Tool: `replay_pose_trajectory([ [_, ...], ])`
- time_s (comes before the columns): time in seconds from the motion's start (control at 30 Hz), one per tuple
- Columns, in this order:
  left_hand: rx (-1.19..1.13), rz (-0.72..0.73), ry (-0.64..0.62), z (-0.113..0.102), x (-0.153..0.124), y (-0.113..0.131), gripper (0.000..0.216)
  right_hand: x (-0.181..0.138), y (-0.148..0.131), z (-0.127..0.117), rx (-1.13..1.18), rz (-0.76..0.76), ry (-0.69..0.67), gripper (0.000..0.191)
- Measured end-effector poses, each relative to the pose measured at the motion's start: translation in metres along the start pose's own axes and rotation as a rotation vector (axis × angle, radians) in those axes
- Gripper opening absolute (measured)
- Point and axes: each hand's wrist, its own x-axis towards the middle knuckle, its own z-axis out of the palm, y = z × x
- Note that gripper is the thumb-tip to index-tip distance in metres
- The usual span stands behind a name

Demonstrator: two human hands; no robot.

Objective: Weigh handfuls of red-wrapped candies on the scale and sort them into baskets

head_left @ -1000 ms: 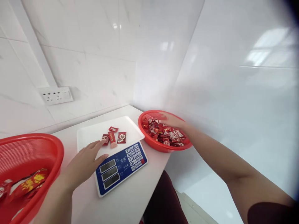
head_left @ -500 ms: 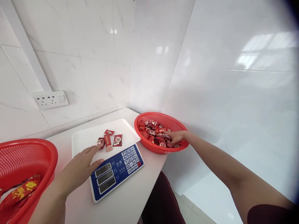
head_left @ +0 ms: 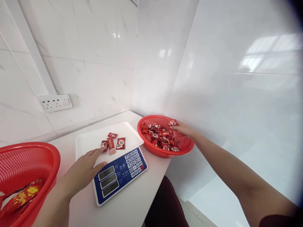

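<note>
Reaching into the red basket [head_left: 163, 154] at the white counter's [head_left: 132, 201] far right corner, under tiled walls [head_left: 99, 63], my right hand [head_left: 187, 130] is gripping a candy [head_left: 173, 122]; my left hand [head_left: 81, 171], grip open, is resting on the scale [head_left: 119, 171].

We see red-wrapped candies [head_left: 161, 138] in a red mesh basket [head_left: 163, 154], a blue-and-white scale [head_left: 119, 171], grey-veined white wall tiles [head_left: 99, 47].

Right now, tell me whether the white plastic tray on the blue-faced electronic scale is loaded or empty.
Loaded: a few red-wrapped candies lie on the white tray, and the left hand rests on its near edge.
</note>
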Motion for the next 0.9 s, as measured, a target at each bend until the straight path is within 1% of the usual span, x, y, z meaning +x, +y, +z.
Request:
replay_pose_trajectory([
  [0.13,0.004,0.005,0.006,-0.002,-0.002,0.002,0.058,0.0,-0.017,0.011,0.143,0.033,0.044,0.034],
  [0.2,0.005,-0.005,0.012,-0.005,-0.004,0.005,0.058,-0.003,-0.032,0.022,0.188,0.051,0.017,0.028],
  [0.27,0.011,-0.029,0.004,-0.01,-0.007,0.009,0.057,-0.009,-0.051,0.039,0.231,0.067,-0.029,0.022],
  [0.37,0.018,-0.068,-0.008,-0.017,-0.01,0.016,0.056,-0.019,-0.083,0.073,0.28,0.076,-0.109,0.016],
  [0.47,0.001,-0.083,-0.009,-0.021,-0.013,0.02,0.055,-0.025,-0.108,0.116,0.329,0.084,-0.221,0.016],
  [0.53,-0.009,-0.091,-0.011,-0.022,-0.015,0.021,0.054,-0.026,-0.117,0.147,0.361,0.09,-0.33,0.016],
  [0.6,-0.009,-0.101,-0.008,-0.023,-0.017,0.021,0.054,-0.022,-0.119,0.175,0.372,0.081,-0.431,0.016],
  [0.67,-0.009,-0.101,-0.003,-0.023,-0.018,0.02,0.054,-0.016,-0.118,0.196,0.335,0.061,-0.513,0.017],
  [0.73,-0.011,-0.088,0.001,-0.023,-0.018,0.019,0.054,-0.01,-0.117,0.209,0.235,0.038,-0.569,0.021],
  [0.8,-0.015,-0.075,0.002,-0.023,-0.018,0.019,0.053,-0.006,-0.117,0.213,0.1,0.005,-0.584,0.027],
  [0.9,-0.018,-0.07,0.0,-0.024,-0.018,0.018,0.053,-0.002,-0.121,0.209,-0.046,-0.035,-0.525,0.031],
])
